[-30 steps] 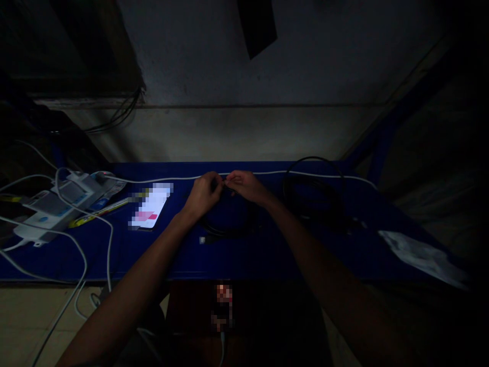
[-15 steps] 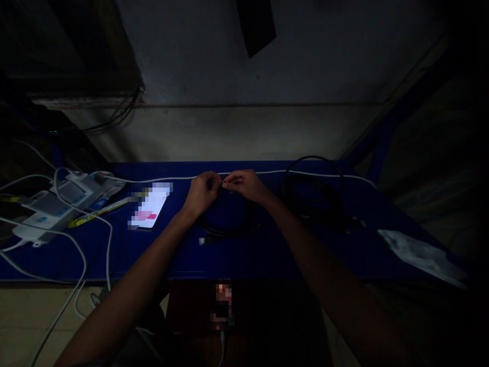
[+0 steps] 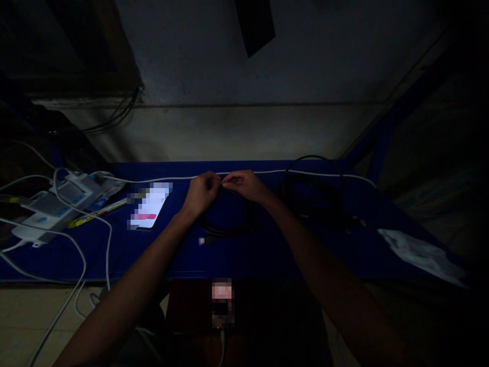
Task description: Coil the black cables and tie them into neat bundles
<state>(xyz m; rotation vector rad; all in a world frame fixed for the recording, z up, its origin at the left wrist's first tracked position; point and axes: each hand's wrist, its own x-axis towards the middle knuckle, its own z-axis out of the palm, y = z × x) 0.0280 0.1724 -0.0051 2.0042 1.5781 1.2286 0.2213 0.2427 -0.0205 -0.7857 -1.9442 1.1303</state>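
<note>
My left hand point(image 3: 201, 194) and my right hand point(image 3: 246, 186) meet fingertip to fingertip over the far side of a coiled black cable point(image 3: 221, 232). Both are closed in a pinch. Whatever sits between the fingertips is too small and dark to make out. The coil lies on the blue table point(image 3: 183, 260). One cable end, a plug point(image 3: 202, 241) with a pale tip, points left at the coil's near side. My hands partly hide the coil's far side.
Left of my hands lies a lit phone point(image 3: 151, 206), with a white power strip point(image 3: 53, 211) and white cords beyond it. A second black cable coil point(image 3: 313, 191) and a plastic bag point(image 3: 420, 255) are on the right. A white cord point(image 3: 267, 172) runs along the back.
My fingertips have shifted very slightly at the same spot. The coil and the other things on the table stay where they were.
</note>
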